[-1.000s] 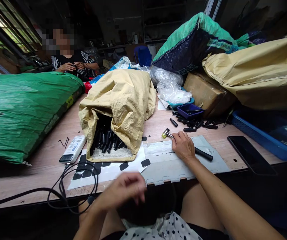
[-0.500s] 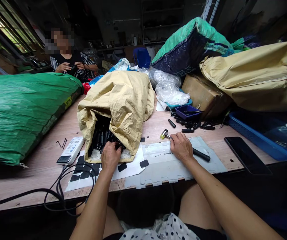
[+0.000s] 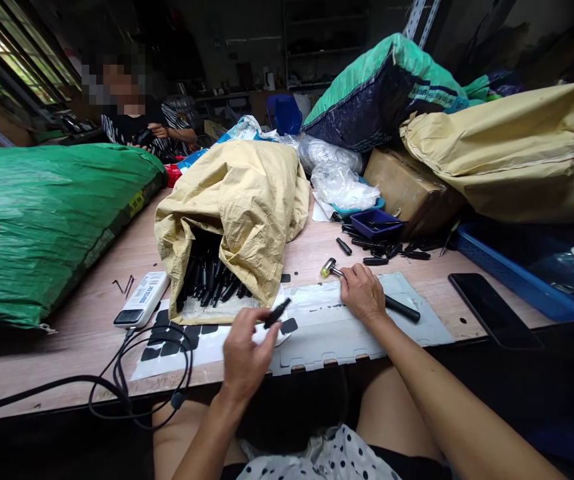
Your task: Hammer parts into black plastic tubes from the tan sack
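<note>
Between the thumb and fingers of my left hand [image 3: 247, 350] is a small black tapered rod-like part [image 3: 277, 313], held above the table edge. Just behind it, a beige sack [image 3: 261, 193] lies with its mouth towards me, and many similar black parts [image 3: 210, 279] show inside. My right hand [image 3: 363, 292] is closed over the hammer [image 3: 403, 309], which lies on a grey board [image 3: 311, 343]. Its yellowish head sticks out to the left of my fingers and its black handle to the right. My palm hides the middle of the shaft.
A white power bank [image 3: 141, 300] with coiled black cable and a sheet of black stickers [image 3: 167, 343] lie left. Loose black parts surround a purple tray [image 3: 377, 225]. A phone [image 3: 491, 310] and blue basket [image 3: 531, 280] stand right. Behind a green sack [image 3: 51, 220] sits a co-worker [image 3: 137, 123].
My left hand has come out of the sack's mouth, moving right and towards me with a black part. My right hand and the hammer have stayed put.
</note>
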Available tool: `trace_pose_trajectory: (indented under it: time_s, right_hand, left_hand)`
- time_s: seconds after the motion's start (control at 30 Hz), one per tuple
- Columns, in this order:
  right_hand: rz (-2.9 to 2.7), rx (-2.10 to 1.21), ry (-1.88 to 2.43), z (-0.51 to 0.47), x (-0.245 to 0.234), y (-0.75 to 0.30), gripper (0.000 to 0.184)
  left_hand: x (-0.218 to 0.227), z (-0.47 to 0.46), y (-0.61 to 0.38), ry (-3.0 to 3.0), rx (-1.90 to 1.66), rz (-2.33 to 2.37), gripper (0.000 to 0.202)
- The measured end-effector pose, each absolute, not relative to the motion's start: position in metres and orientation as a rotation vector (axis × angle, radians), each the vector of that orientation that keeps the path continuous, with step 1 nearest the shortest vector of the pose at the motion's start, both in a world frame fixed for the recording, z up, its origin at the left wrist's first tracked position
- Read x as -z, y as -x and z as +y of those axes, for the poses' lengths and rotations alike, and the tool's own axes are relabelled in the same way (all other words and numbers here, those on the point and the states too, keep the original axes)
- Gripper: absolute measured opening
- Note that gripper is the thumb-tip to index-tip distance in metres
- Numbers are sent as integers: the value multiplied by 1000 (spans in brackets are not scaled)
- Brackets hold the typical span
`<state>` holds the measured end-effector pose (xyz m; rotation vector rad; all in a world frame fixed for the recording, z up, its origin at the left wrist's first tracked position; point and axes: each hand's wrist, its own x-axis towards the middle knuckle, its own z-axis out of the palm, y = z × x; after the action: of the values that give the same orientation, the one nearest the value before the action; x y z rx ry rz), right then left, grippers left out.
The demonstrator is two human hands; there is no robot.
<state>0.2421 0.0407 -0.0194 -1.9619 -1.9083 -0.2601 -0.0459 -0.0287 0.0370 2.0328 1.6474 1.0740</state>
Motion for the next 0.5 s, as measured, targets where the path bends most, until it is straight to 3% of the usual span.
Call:
trace_pose_trajectory:
  time_s: [0.2,0.5]
  right_hand:
    - [-1904,258,1965,41,20,-242,22]
    - [-1903,275,1961,40,20,-242,22]
  left_hand:
    - [-17,9,0,-2118,-676,1393,11]
    - [5,38,-4,-2095,-750,1375,15]
